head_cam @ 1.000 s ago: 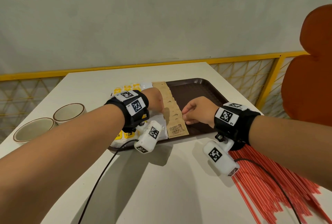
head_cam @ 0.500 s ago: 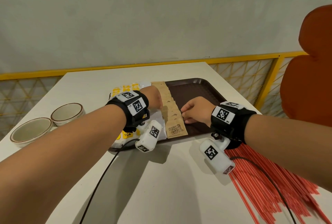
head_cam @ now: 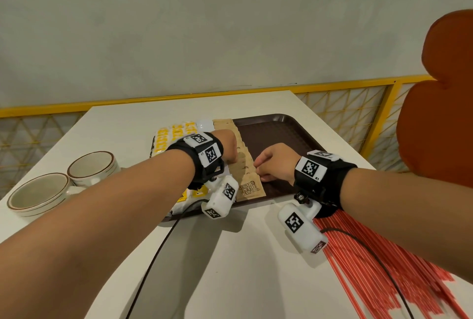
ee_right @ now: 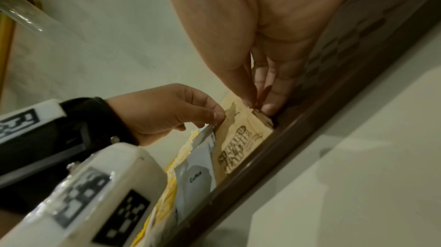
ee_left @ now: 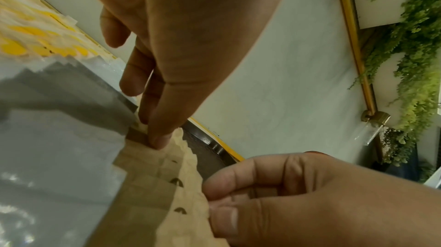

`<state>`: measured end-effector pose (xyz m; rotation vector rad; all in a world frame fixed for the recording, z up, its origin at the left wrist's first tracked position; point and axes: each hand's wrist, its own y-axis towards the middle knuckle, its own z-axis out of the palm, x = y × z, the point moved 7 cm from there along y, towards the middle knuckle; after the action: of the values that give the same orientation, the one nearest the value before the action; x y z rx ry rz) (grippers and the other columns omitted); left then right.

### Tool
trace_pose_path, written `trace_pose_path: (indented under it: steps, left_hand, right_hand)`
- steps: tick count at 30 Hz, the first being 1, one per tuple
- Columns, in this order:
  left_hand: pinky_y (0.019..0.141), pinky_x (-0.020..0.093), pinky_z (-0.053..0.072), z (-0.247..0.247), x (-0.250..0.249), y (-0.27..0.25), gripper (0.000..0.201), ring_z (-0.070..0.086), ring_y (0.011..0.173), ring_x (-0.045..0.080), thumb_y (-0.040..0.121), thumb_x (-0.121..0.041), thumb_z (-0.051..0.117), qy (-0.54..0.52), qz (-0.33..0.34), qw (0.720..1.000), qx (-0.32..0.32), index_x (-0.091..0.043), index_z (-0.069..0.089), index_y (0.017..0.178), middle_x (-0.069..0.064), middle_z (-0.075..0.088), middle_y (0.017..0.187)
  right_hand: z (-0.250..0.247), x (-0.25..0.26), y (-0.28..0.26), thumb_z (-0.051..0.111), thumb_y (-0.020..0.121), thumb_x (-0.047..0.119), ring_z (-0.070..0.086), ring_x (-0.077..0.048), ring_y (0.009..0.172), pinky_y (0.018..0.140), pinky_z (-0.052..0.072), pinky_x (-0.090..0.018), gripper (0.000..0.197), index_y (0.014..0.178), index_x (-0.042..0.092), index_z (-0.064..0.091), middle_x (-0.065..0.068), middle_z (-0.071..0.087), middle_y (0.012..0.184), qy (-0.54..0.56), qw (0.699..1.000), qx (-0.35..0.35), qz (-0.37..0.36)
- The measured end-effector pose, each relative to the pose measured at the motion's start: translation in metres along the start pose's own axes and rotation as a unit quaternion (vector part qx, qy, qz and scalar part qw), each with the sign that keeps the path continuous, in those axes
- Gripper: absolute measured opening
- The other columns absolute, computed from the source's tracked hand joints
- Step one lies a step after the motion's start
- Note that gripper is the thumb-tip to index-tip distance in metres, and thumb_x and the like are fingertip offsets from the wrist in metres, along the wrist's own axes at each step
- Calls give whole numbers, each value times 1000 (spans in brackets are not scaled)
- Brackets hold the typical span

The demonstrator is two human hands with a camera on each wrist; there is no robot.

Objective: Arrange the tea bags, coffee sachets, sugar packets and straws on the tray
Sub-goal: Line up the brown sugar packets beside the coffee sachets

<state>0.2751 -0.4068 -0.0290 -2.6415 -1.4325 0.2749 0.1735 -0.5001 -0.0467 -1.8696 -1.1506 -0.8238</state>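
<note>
Right wrist: "Coffee" sachet (ee_right: 197, 177) beside sugar packets (ee_right: 241, 149).

Bare forearms, no sleeves. Black strap around each wrist, topped with white plates bearing black square-code markers. Under each strap, near the brown tray (head_cam: 289, 136), a white camera block (head_cam: 302, 227) with more code stickers, fixed by a screw; thin black cable (head_cam: 153, 254) trailing from each.
</note>
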Motion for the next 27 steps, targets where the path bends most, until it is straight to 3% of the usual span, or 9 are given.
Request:
trace_pose_path:
  steps: [4, 7, 12, 15, 18, 21, 24, 27]
  left_hand:
    - [74, 26, 43, 2, -3, 4, 7, 51, 82, 17, 88, -18, 60, 16, 6, 1000, 14, -12, 62, 87, 1, 56, 90]
    - [72, 25, 41, 5, -4, 7, 9, 49, 82, 16, 91, -21, 57, 20, 9, 1000, 21, -12, 59, 88, 1, 54, 90]
    - [56, 16, 38, 3, 0, 7, 19, 46, 61, 7, 89, -20, 60, -4, 3, 1000, 13, -18, 54, 71, -5, 51, 71]
    - [71, 23, 41, 4, -2, 7, 12, 50, 79, 15, 92, -21, 56, 16, 5, 1000, 18, -11, 63, 91, 1, 54, 88]
    - [76, 26, 44, 3, -1, 7, 18, 52, 85, 17, 90, -20, 58, 2, -2, 1000, 14, -6, 67, 98, 4, 58, 93]
    - [87, 29, 48, -9, 7, 7, 26, 59, 95, 20, 92, -17, 56, -29, -13, 999, -2, -3, 68, 109, 7, 63, 103]
    - [95, 29, 43, -26, 17, 2, 29, 55, 117, 23, 97, -8, 47, -73, -24, 996, -36, -4, 65, 119, 8, 59, 127]
    - [97, 28, 41, -30, 28, 3, 32, 53, 120, 22, 98, -2, 42, -81, -29, 995, -60, -8, 65, 121, 5, 57, 132]
  right_hand:
    - [1, -1, 2, 62, 85, -9, 64, -27, 84, 83, 56, -36, 22, 73, 10, 60, -10, 61, 79, -3, 1000, 6, -4]
    - [1, -2, 3, 63, 85, -8, 64, -28, 86, 84, 56, -37, 21, 73, 9, 60, -11, 62, 80, 3, 1000, 11, -1]
    - [-2, -5, 4, 64, 86, -4, 65, -28, 85, 86, 56, -40, 20, 73, 9, 60, -17, 64, 87, 10, 1000, 0, 16]
    - [-4, -6, 6, 62, 88, -1, 61, -23, 73, 77, 55, -34, 22, 70, 9, 57, -15, 61, 79, 18, 999, -16, 27]
    - [-7, -2, 12, 59, 90, -2, 55, -17, 62, 68, 53, -28, 26, 68, 10, 55, -9, 55, 71, 30, 998, -40, 24]
    - [-9, 2, 16, 58, 88, -7, 61, -24, 74, 78, 57, -35, 27, 68, 12, 57, -10, 59, 79, 37, 998, -50, 10]
    - [-5, 4, 18, 64, 82, -9, 68, -34, 94, 88, 55, -42, 24, 72, 12, 63, -18, 66, 92, 20, 999, -36, -17]
    - [-3, 3, 20, 69, 79, -7, 69, -34, 93, 87, 56, -42, 17, 75, 9, 67, -22, 71, 95, 5, 999, -37, -24]
